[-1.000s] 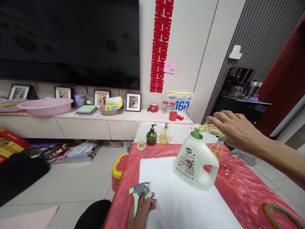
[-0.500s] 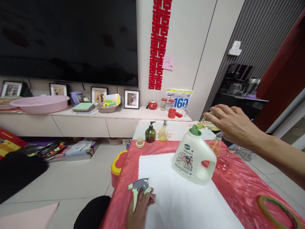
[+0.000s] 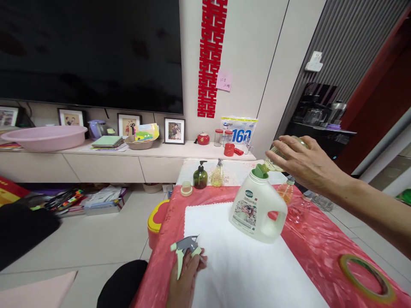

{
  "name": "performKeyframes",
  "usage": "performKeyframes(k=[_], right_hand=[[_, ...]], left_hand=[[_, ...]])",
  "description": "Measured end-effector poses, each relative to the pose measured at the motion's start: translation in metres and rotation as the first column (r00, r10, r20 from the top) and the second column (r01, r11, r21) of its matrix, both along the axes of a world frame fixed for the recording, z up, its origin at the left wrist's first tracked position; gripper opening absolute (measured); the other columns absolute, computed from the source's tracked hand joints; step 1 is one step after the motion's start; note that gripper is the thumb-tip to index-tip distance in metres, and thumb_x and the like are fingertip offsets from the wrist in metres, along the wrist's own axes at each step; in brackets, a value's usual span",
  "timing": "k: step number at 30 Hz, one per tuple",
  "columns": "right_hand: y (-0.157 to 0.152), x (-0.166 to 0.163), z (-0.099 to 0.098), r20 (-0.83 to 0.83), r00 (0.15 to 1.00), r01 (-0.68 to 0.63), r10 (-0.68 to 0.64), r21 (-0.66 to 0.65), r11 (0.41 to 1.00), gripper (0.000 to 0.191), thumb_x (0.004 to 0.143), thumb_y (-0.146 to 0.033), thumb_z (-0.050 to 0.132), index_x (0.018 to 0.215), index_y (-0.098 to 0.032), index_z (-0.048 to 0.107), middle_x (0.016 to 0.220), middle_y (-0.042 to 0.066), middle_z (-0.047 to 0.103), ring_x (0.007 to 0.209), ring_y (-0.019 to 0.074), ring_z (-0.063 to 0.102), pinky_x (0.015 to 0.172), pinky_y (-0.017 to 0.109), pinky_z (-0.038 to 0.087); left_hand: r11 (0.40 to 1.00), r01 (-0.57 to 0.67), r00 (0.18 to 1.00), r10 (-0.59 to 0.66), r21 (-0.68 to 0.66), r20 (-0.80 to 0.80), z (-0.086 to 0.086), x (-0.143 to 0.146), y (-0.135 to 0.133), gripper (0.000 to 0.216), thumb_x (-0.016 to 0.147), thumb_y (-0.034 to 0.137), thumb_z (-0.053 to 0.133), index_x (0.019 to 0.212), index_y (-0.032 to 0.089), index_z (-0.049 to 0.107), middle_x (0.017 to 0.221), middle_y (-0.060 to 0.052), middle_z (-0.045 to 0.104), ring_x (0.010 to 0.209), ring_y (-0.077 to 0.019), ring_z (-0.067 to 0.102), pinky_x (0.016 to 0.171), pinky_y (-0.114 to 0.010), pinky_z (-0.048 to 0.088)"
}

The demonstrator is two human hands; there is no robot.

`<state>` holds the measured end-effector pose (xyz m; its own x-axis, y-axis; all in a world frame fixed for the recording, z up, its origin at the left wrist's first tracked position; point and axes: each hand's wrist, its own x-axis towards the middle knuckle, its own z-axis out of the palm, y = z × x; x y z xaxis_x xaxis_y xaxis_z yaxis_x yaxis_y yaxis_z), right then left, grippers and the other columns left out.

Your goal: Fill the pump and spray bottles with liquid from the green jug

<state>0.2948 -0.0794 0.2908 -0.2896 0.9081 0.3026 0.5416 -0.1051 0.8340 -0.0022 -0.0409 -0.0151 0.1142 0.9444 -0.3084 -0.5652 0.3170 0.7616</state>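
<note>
My left hand is closed around a grey and pale green trigger spray head, its thin tube trailing over the white cloth. My right hand grips a clear bottle with yellowish liquid, tipped to the left. The bottle's mouth is at the green spout of a white detergent jug, which stands upright and uncapped on the white cloth. Whether liquid is flowing I cannot tell. My fingers hide much of the bottle.
A pale cap, a green pump bottle and a clear spray bottle stand behind the cloth. Right of the jug are an orange-liquid bottle and a pink-liquid bottle. A tape roll lies front right on the red table cover.
My right hand has brought the tilted bottle down and left, its mouth now at the jug's spout. My left hand keeps the spray head in about the same place. The view has shifted slightly.
</note>
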Motion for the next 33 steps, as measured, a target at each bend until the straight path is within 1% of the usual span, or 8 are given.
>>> performKeyframes(k=[7,14,17,21,25,28,29,33], right_hand=[[0.001,-0.01,0.0,0.001,1.0,-0.017,0.017,-0.026,1.0,0.037,0.098,-0.006,0.038,0.127,-0.019,0.056,0.143,0.015,0.049,0.137,0.0325,0.039,0.102,0.051,0.037],[0.0,-0.017,-0.007,0.059,0.993,0.1,-0.098,-0.046,0.994,0.048,0.094,-0.001,0.033,0.133,-0.021,0.051,0.148,0.014,0.044,0.14,0.0312,0.034,0.101,0.05,0.038],[-0.008,-0.012,-0.009,-0.047,0.99,0.131,-0.129,0.041,0.99,0.042,0.094,-0.004,0.038,0.13,-0.021,0.054,0.143,0.014,0.049,0.135,0.0321,0.039,0.098,0.05,0.039],[-0.036,-0.013,-0.023,-0.375,0.922,0.18,-0.093,0.205,0.962,0.056,0.087,-0.01,0.05,0.141,-0.022,0.047,0.142,0.016,0.05,0.132,0.0384,0.042,0.098,0.053,0.039],[-0.071,-0.04,-0.067,-0.741,0.668,0.027,0.072,0.121,0.992,0.07,0.091,-0.039,0.056,0.154,-0.022,0.029,0.139,0.017,0.05,0.122,0.0367,0.051,0.098,0.049,0.046],[-0.093,-0.071,-0.12,-0.884,0.466,-0.058,0.031,0.004,0.998,0.071,0.094,-0.049,0.054,0.156,-0.026,0.026,0.141,0.013,0.049,0.121,0.0318,0.054,0.094,0.043,0.051],[-0.1,-0.08,-0.14,-0.903,0.429,-0.072,-0.019,-0.056,0.996,0.069,0.095,-0.047,0.053,0.155,-0.027,0.026,0.144,0.012,0.048,0.126,0.031,0.052,0.096,0.042,0.051],[-0.117,-0.106,-0.208,-0.937,0.351,-0.07,0.002,-0.024,0.997,0.071,0.091,-0.049,0.058,0.153,-0.024,0.034,0.135,0.013,0.051,0.12,0.0289,0.054,0.093,0.041,0.053]], left_hand=[[1.0,0.018,1.0,-0.018,0.001,0.006,-0.002,-0.001,0.001,0.049,0.054,0.041,0.096,0.092,0.017,0.076,0.096,-0.007,0.077,0.082,-0.0226,0.073,0.069,-0.03,0.061],[0.991,0.134,0.99,-0.134,-0.002,0.033,-0.005,-0.01,0.005,0.052,0.056,0.04,0.096,0.096,0.016,0.074,0.097,-0.01,0.079,0.082,-0.0239,0.075,0.074,-0.033,0.062],[0.993,0.117,0.993,-0.116,-0.013,0.037,-0.003,-0.009,0.006,0.054,0.054,0.041,0.097,0.095,0.015,0.073,0.094,-0.009,0.078,0.082,-0.0232,0.074,0.073,-0.032,0.061],[0.992,0.125,0.99,-0.126,0.011,0.059,0.005,-0.007,0.006,0.049,0.058,0.038,0.095,0.097,0.017,0.072,0.095,-0.006,0.077,0.087,-0.022,0.073,0.076,-0.031,0.06],[0.99,0.135,0.985,-0.139,0.041,0.106,0.011,-0.008,0.005,0.044,0.063,0.033,0.092,0.097,0.018,0.069,0.092,-0.003,0.075,0.081,-0.0175,0.072,0.08,-0.031,0.057],[0.989,0.147,0.971,-0.148,0.019,0.19,0.012,-0.011,0.006,0.041,0.066,0.03,0.091,0.097,0.017,0.068,0.096,-0.004,0.075,0.083,-0.0166,0.072,0.084,-0.031,0.056],[0.99,0.139,0.966,-0.135,-0.004,0.219,0.013,-0.013,0.006,0.04,0.066,0.028,0.091,0.095,0.017,0.066,0.097,-0.004,0.075,0.084,-0.017,0.072,0.085,-0.032,0.056],[0.99,0.085,0.953,-0.047,-0.116,0.299,0.024,-0.017,0.007,0.033,0.069,0.018,0.089,0.088,0.018,0.062,0.096,-0.005,0.077,0.085,-0.0169,0.074,0.087,-0.032,0.057]])
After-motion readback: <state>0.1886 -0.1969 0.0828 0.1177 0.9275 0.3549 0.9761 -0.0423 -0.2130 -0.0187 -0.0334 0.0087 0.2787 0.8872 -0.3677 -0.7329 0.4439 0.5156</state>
